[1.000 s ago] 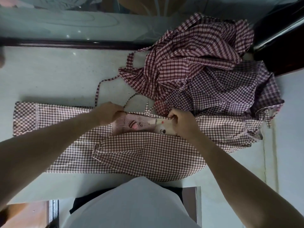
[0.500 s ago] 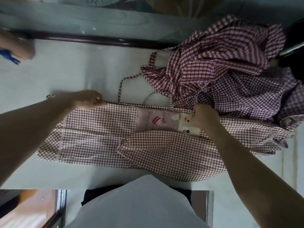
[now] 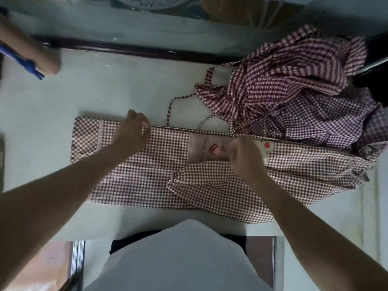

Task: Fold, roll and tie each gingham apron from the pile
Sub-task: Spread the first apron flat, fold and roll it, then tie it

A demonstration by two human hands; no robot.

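Both hands, left hand (image 3: 134, 133) and right hand (image 3: 247, 158), seemingly pinching folded apron (image 3: 159, 175), crumpled pile (image 3: 298, 89) just beyond.

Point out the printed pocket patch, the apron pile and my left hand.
printed pocket patch (image 3: 206, 149), head view, its pink macaron print.
apron pile (image 3: 294, 80), head view, top crumpled gingham folds.
left hand (image 3: 132, 134), head view, back of hand.

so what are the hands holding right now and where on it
Both grip the flat brown-and-white gingham apron along its far folded edge: left hand left of the printed pocket, right hand on the pocket.
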